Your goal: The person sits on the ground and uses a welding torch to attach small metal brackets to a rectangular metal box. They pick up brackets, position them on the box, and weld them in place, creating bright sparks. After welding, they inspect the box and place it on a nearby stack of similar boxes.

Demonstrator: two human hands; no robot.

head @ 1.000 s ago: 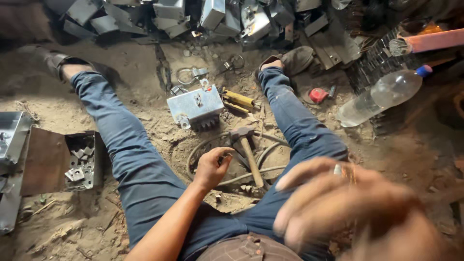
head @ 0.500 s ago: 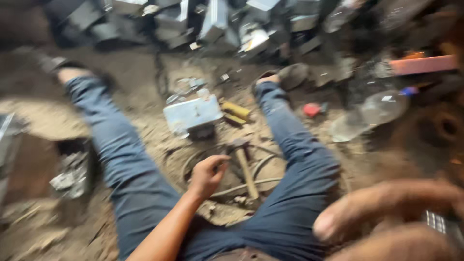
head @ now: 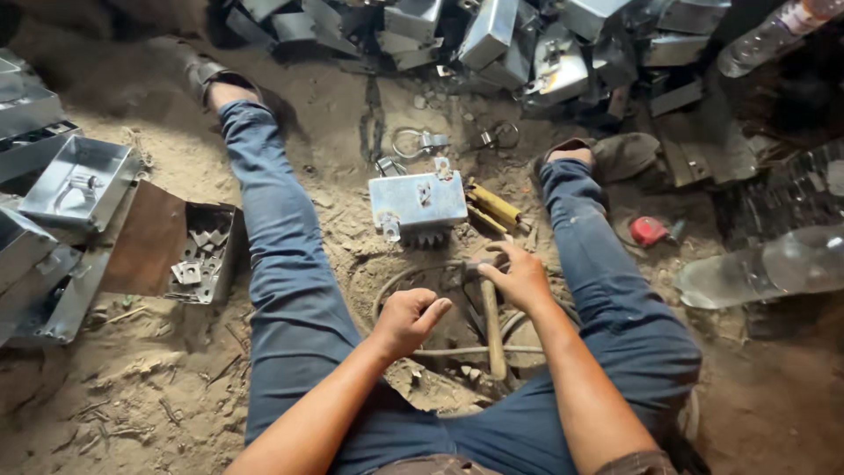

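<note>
Wooden hammer handle (head: 494,330) lies between the legs on the dirt floor (head: 158,396), right hand (head: 519,277) closing around its head end, left hand (head: 409,321) loosely fisted and empty beside it, the grey metal box (head: 418,200) just beyond, so lifting needs a firmer grip.

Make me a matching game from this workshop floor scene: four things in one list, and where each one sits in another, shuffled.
Things:
1. hammer
2. grey metal box
3. clear plastic bottle
4. small red object

Places:
A. lying on its side at the far right edge
B. on the sand outside the right shin
C. between the knees, head under the right hand
D. between the lower legs, farther from the person than both hands

Pairs: 1-C, 2-D, 3-A, 4-B
</note>
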